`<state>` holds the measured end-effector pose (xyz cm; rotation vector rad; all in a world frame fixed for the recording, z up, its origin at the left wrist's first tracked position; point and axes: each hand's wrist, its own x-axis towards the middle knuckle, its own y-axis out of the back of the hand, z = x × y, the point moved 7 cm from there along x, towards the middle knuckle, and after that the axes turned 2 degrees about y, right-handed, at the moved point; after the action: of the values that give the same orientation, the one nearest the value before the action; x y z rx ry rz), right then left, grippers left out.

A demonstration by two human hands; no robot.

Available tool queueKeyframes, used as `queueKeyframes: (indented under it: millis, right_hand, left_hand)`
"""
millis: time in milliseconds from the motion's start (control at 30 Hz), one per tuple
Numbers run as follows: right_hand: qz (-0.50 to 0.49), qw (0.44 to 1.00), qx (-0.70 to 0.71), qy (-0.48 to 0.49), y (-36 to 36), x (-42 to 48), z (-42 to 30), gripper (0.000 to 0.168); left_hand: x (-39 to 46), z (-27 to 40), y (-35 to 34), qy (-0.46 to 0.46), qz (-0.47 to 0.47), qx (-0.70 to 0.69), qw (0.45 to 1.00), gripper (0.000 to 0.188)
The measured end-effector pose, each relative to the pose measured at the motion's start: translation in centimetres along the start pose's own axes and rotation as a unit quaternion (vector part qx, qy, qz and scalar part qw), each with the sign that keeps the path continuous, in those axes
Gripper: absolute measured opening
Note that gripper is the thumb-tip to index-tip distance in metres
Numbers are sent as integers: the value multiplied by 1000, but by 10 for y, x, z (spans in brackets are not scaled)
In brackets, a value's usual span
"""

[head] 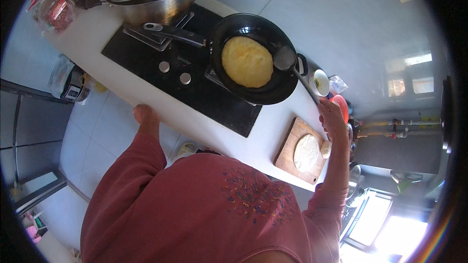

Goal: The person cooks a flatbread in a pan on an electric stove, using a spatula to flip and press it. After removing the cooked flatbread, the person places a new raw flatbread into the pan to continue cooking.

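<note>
My right hand (332, 118) grips the long handle of a metal turner (285, 58). The turner's blade is inside a black wok (248, 96), at the right edge of a round, golden flatbread (246, 62). The wok stands over the right burner of a black gas hob (215, 107), its long handle pointing left. My left hand (146, 114) is by the counter's front edge, its fingers hidden from view. Below my right hand lies a wooden cutting board (287, 149) with a pale, flat dough round (306, 152) and a small dough ball (326, 149).
Large steel basins (157, 7) are stacked at the hob's left burner. A white bowl (319, 83) and a red container (340, 106) stand along the wall. A bagged bin (71, 84) is on the floor at left. The white countertop (234, 144) runs along my front.
</note>
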<state>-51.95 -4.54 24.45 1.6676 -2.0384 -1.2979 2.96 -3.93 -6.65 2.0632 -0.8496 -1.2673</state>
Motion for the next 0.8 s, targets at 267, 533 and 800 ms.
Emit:
queueKeyframes:
  millis: [267,533,800]
  right_hand:
    - [-178,970,97,-133,17,-7,15,19]
    - [-292,917,241,-128,-48,17,33,18]
    - [-97,985,121,79,-57,-16,17,23]
  left_hand:
    - [25,-5,-38,125,-65,-214,967,33]
    - [33,0,-36,29,-23,-92,995,31]
    - [9,0,-8,1,-32,10,999,31]
